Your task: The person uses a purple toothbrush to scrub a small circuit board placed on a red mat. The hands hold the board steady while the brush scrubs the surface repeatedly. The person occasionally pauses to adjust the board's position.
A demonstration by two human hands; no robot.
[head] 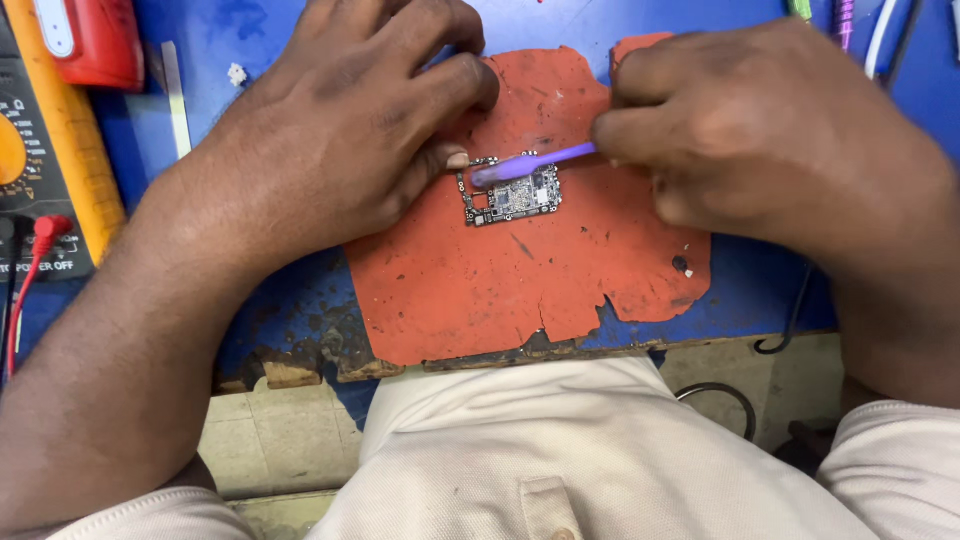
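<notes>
A small circuit board [512, 197] lies on a worn red-orange mat [500, 285] near the middle of the bench. My left hand [340, 130] rests on the mat, and its fingertips press on the board's left edge. My right hand [770, 125] grips a purple brush [530, 164], whose head lies on the top of the board. The brush handle disappears into my closed right fingers.
A blue work surface [745, 295] with a chipped front edge lies under the mat. A yellow multimeter [50, 150] with a red probe lead [35, 260] sits at the left, and a red object [95, 40] is at the top left. Cables [880, 35] run at the top right.
</notes>
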